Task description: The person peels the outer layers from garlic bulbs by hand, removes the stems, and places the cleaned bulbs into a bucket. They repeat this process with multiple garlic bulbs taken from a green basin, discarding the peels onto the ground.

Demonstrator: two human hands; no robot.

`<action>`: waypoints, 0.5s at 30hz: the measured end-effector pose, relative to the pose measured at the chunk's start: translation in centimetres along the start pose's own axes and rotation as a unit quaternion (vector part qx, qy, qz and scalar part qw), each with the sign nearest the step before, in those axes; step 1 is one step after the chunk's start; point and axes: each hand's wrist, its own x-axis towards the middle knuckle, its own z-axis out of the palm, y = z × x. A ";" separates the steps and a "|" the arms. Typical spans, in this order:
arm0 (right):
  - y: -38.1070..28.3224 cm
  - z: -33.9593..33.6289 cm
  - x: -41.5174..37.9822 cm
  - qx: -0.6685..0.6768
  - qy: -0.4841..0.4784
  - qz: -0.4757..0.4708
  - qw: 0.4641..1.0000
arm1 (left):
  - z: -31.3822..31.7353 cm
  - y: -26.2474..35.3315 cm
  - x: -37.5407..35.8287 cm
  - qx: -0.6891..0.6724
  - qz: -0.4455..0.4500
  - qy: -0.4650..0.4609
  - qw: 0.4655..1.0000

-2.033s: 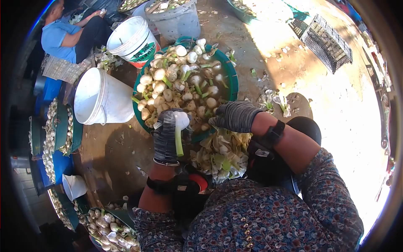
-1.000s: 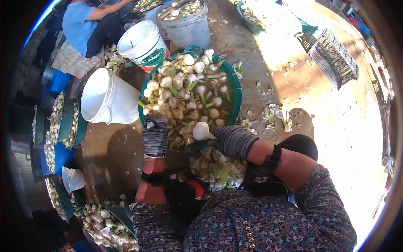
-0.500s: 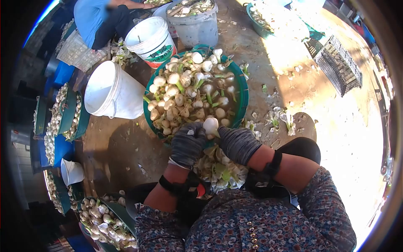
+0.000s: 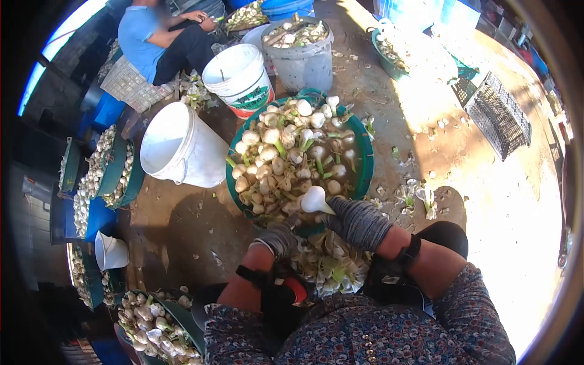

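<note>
A peeled white garlic bulb (image 4: 314, 199) is held by its short stem in my right hand (image 4: 359, 224), which wears a grey knit glove and is closed. It sits over the near rim of a green tub (image 4: 365, 167) filled with many garlic bulbs, partly in murky water. My left hand (image 4: 277, 238), also gloved, is just below the tub's near edge, apart from the bulb. Its fingers are blurred, so I cannot make out whether it holds anything. Beneath both hands lies a pile of stripped garlic skins and leaves (image 4: 334, 267).
A white bucket (image 4: 204, 149) stands left of the tub, with a printed white bucket (image 4: 234, 82) and a full grey bucket (image 4: 307, 67) behind. A black crate (image 4: 502, 112) lies right. Garlic-filled tubs (image 4: 159, 325) line the left. A person (image 4: 137, 30) sits far left.
My left hand has drawn back from the bulb, down and toward me. The bulb looks whiter and stays in my right hand. The view has tilted up, showing more of the seated person.
</note>
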 end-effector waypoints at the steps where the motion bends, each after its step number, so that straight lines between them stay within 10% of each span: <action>1: 0.2 -0.3 0.2 -0.021 -0.031 0.020 0.999 | -1.0 0.8 -0.1 -0.116 -0.056 -0.057 0.990; 2: 0.3 -0.5 0.5 -0.042 -0.064 0.041 0.996 | -2.7 2.8 -0.9 -0.103 -0.054 -0.046 0.992; 3: 0.4 -0.5 0.8 -0.040 -0.053 0.034 0.997 | -4.4 5.4 -2.3 -0.389 -0.043 -0.006 0.920; 4: 0.5 -0.2 0.9 -0.052 -0.080 0.032 0.995 | -5.1 7.0 -3.0 -0.641 -0.025 0.030 0.767; 8: -0.3 0.6 1.1 -0.042 -0.123 0.037 0.991 | -1.3 4.9 1.6 -0.588 0.106 0.102 0.796; 10: 0.3 0.2 1.5 -0.039 -0.106 0.043 0.993 | -0.3 4.4 3.4 -0.760 0.030 0.048 0.647; 15: 1.4 -2.2 1.7 -0.025 -0.058 0.078 0.995 | -10.7 -1.3 10.8 -0.823 0.051 0.068 0.562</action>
